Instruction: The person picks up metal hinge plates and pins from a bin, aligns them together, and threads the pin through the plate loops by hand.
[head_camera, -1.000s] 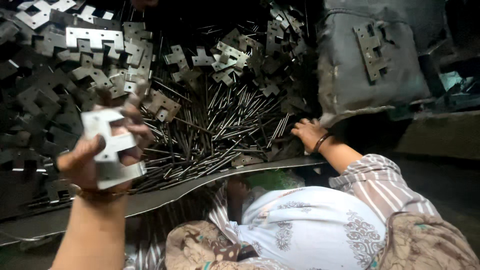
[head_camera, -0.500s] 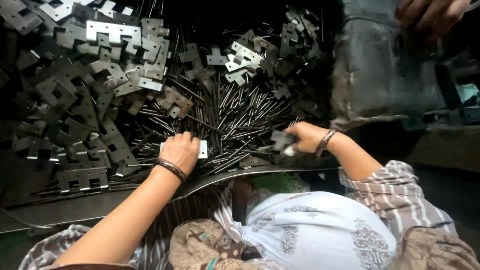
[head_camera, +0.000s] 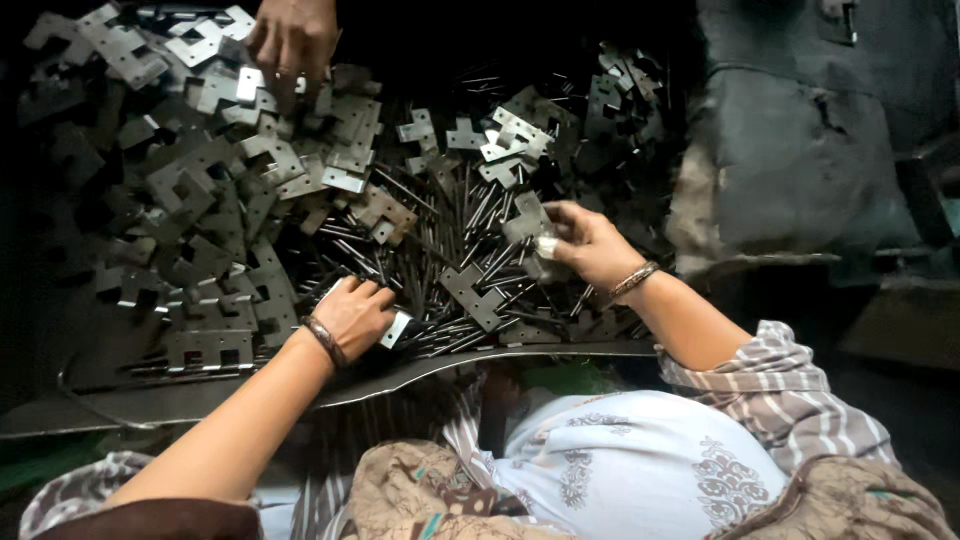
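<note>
Your left hand (head_camera: 357, 316) curls over a bright plate (head_camera: 396, 329) at the tray edge (head_camera: 520, 352). Your right hand (head_camera: 585, 243) pinches a notched plate (head_camera: 527, 218) above the pins (head_camera: 470, 250). Another person's hand (head_camera: 292, 38) rests on the far pile (head_camera: 200, 170).

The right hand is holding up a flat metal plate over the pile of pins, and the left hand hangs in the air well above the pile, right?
Not quite: in the head view the left hand rests down on the pile of pins, touching a small plate. The right hand does hold a flat metal plate over it.

No packages, labels, signs, screens visible
</note>
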